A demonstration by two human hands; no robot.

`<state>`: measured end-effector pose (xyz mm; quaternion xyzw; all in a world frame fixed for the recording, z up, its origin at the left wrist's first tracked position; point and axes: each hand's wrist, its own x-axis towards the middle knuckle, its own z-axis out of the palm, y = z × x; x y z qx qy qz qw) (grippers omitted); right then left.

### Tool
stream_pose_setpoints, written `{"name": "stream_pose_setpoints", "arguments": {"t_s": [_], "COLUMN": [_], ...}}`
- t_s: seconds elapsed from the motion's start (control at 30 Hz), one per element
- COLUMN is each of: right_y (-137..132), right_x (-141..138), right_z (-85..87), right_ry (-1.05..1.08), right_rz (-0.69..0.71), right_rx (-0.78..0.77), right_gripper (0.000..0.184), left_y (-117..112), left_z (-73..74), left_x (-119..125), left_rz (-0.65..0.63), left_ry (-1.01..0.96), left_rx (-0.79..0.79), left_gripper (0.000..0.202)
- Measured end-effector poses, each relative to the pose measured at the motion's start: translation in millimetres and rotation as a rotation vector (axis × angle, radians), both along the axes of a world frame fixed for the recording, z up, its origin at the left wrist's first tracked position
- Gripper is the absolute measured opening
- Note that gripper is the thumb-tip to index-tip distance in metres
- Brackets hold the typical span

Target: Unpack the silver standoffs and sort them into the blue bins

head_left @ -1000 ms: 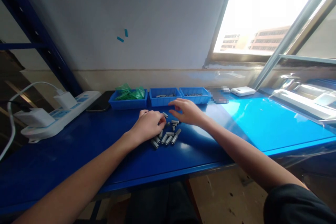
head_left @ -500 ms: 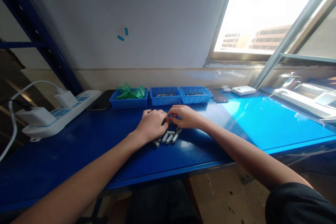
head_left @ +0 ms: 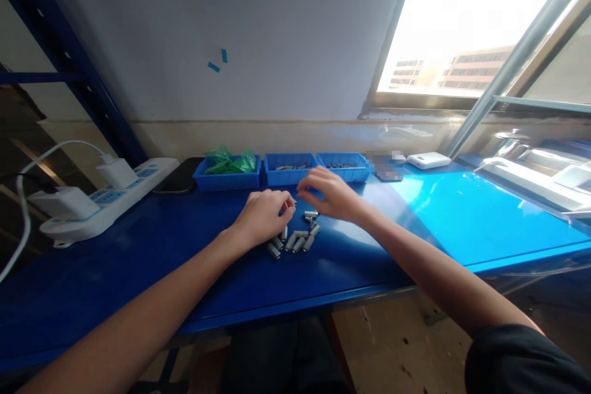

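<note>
My left hand [head_left: 265,217] is over the blue table, thumb and fingers pinched round a small metal piece [head_left: 294,202], of which only a silvery tip shows. Beside and below that hand lie several short silver metal cylinders [head_left: 298,244], in a loose group. One more cylinder [head_left: 311,213] rests a little to the right, under my right hand. My right hand [head_left: 330,192] is raised just in front of the bins, thumb and forefinger apart, with nothing visible between them.
Along the wall stand a blue bin [head_left: 226,181] with green plastic bags, a middle bin [head_left: 290,177] and a right bin [head_left: 348,175], both with small metal parts. A white power strip [head_left: 138,181] with chargers and a dark phone [head_left: 180,176] lie left. A white box [head_left: 428,160] sits right.
My right hand has come away from my left, moving up and right towards the bins, its fingers parting. More cylinders are uncovered. My left hand has barely moved.
</note>
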<state>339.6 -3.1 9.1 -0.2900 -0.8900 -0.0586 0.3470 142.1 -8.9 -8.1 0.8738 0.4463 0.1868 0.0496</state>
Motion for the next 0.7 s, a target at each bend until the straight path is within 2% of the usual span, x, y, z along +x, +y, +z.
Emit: {"name": "stream_pose_setpoints", "arguments": {"t_s": [0.1,0.17,0.27,0.33,0.4,0.47,0.53,0.6,0.7], "right_y": [9,24,45,50,45,32,19,9,2], "right_x": [21,41,63,63,50,30,11,-1,-5], "right_z": [17.8,16.7,-3.1,-17.1,-24.3,-24.4,-21.0,-17.6,-15.6], "right_ry": [0.356,0.414,0.291,0.239,0.222,0.179,0.078,-0.007,-0.029], "right_rz": [-0.27,-0.451,-0.621,-0.653,-0.587,-0.431,-0.248,-0.123,-0.066], "right_rx": [0.248,0.298,0.216,0.126,0.056,0.006,-0.028,-0.029,0.0], "right_gripper": [0.016,0.019,0.02,0.022,0.021,0.021,0.022,0.022,0.016], "left_y": [-2,-5,-8,-6,-2,4,9,12,12], "left_z": [-1.2,-0.6,2.1,2.7,1.0,-2.5,-5.5,-6.3,-3.4], "left_x": [6,11,15,13,9,5,2,1,3], "left_rz": [-0.221,-0.322,-0.304,-0.24,-0.189,-0.157,-0.121,-0.072,-0.017], "left_ry": [-0.04,-0.018,0.023,0.034,0.012,-0.083,-0.271,-0.511,-0.826], "left_rx": [-0.061,-0.073,-0.067,-0.068,-0.079,-0.119,-0.194,-0.306,-0.468], "left_gripper": [0.022,0.026,0.024,0.018,0.013,0.01,0.009,0.016,0.032]}}
